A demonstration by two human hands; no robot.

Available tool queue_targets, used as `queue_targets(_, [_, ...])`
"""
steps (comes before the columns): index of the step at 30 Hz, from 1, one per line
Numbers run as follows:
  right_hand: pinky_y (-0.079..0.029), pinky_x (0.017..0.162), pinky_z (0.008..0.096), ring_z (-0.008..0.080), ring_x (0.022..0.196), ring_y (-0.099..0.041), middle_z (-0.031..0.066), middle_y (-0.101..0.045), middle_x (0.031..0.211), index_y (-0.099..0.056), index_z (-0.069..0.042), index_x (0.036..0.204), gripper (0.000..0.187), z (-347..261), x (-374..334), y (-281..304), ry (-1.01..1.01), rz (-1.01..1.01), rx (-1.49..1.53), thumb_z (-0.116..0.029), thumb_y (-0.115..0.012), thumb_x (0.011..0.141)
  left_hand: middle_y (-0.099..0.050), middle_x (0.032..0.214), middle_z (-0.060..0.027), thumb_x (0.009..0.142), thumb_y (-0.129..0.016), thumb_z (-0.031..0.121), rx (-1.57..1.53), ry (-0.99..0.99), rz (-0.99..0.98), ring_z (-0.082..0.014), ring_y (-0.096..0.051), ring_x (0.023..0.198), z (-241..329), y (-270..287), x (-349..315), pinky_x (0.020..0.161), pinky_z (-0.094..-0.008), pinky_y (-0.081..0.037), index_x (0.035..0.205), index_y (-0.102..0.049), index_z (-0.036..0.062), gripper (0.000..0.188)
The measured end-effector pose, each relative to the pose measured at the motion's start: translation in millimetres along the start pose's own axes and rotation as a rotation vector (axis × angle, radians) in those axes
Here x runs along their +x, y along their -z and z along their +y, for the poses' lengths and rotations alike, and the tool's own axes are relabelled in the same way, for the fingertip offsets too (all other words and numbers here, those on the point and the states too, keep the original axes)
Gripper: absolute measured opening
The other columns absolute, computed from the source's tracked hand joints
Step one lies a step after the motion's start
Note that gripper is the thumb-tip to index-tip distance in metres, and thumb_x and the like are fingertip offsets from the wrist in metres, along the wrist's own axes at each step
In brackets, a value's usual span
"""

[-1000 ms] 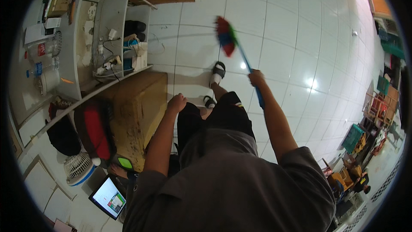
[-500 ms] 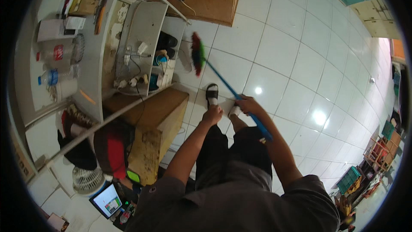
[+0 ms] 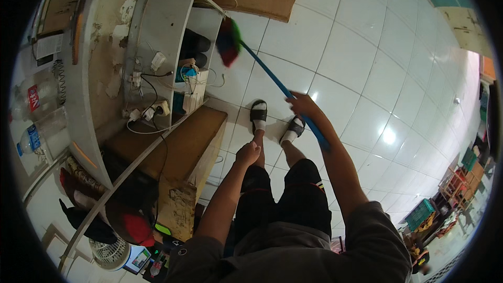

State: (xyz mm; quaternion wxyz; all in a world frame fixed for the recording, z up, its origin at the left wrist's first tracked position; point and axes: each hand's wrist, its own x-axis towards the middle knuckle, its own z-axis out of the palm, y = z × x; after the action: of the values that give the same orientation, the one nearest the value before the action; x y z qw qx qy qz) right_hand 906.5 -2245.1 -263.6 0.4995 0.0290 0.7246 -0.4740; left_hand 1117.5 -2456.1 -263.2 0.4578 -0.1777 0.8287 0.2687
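Head view: the right hand is wrapped around the blue handle of the broom, which slants over the tiles toward the upper left. Its red and dark bristles, blurred, are just beside the shelf; I cannot tell if they touch it. The left hand, apart from the right, is curled into a fist, off the broom. 2 sandals stand below the handle.
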Motion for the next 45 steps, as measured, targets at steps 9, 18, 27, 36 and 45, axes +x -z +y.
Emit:
queue_targets(9, [-0.035, 0.034, 0.0232, 0.0094, 0.04, -0.044, 0.0012, -0.044, 0.051, -0.036, -0.008, 0.129, 0.051, -20.3, -220.2, -9.6, -0.441, 0.249, 0.429, -0.02, -0.053, 0.082, -0.059, 0.091, -0.0189, 0.081, -0.047, 0.031, -0.077, -0.109, -0.007, -0.0331, -0.057, 0.087, 32.2, 30.1, 13.5, 0.075, -0.0415, -0.045, 0.091, -0.054, 0.0021, 0.032])
queue_targets(18, [-0.036, 0.037, 0.0236, 0.0077, 0.041, -0.044, 0.0014, -0.047, 0.055, -0.051, -0.003, 0.11, 0.031, 4.7, -59.0, -14.7, -0.225, 0.146, 0.543, -0.021, -0.05, 0.085, -0.06, 0.087, -0.0197, 0.082, -0.043, 0.034, 0.021, -0.094, 0.022, -0.0353, -0.057, 0.085, 13.6, 17.3, 32.4, 0.075, -0.043, -0.045, 0.091, -0.055, 0.0009, 0.037])
queue_targets(27, [-0.03, 0.032, 0.0247, 0.0079, 0.035, -0.036, -0.0017, -0.04, 0.047, -0.038, -0.01, 0.128, 0.052, 112.4, -227.8, 50.2, -0.427, 0.695, 0.34, -0.019, -0.055, 0.08, -0.058, 0.089, -0.0204, 0.083, -0.045, 0.033, 0.047, -0.154, 0.054, -0.0362, -0.054, 0.087, 15.4, 19.0, 27.3, 0.072, -0.0415, -0.044, 0.088, -0.053, 0.0002, 0.034])
queue_targets(36, [-0.031, 0.03, 0.0233, 0.0067, 0.034, -0.038, -0.0024, -0.039, 0.047, -0.044, -0.008, 0.122, 0.043, 79.6, -281.6, -40.5, -0.45, 0.071, 0.671, -0.02, -0.054, 0.082, -0.06, 0.086, -0.0162, 0.083, -0.043, 0.034, 0.016, -0.082, -0.003, -0.0319, -0.057, 0.084, -12.4, -31.0, -19.3, 0.074, -0.0398, -0.045, 0.088, -0.053, 0.0016, 0.034])
queue_targets(45, [-0.048, 0.059, 0.0327, 0.0239, 0.066, -0.058, 0.0127, -0.059, 0.08, -0.058, -0.005, 0.095, 0.026, 104.6, -16.0, -164.0, -0.015, -0.067, 0.034, -0.013, -0.055, 0.07, -0.06, 0.084, -0.0161, 0.082, -0.048, 0.034, -0.026, 0.033, -0.09, -0.0314, -0.058, 0.08, -52.4, -107.6, -31.1, 0.072, -0.0386, -0.045, 0.087, -0.055, 0.0027, 0.032])
